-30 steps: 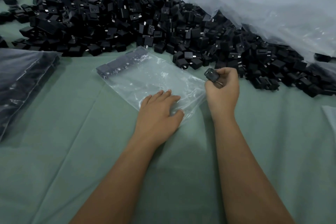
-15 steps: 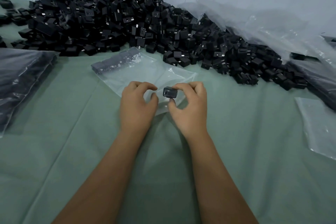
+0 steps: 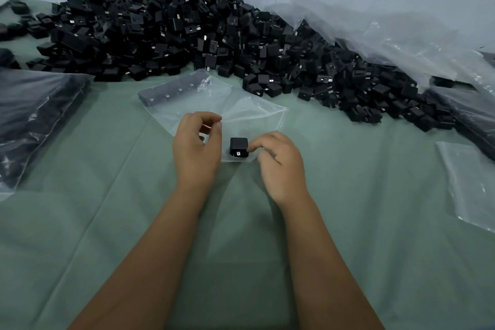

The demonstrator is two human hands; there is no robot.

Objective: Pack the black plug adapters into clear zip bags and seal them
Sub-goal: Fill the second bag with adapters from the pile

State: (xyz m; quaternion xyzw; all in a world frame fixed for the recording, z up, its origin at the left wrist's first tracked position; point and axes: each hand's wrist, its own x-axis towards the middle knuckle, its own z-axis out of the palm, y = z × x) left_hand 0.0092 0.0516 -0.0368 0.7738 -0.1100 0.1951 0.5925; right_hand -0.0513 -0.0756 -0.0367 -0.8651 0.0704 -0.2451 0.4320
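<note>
Pinched: left hand (image 3: 197, 146) lifts bag (image 3: 241, 107) edge.

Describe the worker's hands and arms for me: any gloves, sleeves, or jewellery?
Both are bare. The left hand and right hand wear no gloves, and no rings show on the fingers in view. Neither wrist carries a watch or band. Both forearms are uncovered down to the bottom edge of the picture, with no sleeve in sight.
</note>
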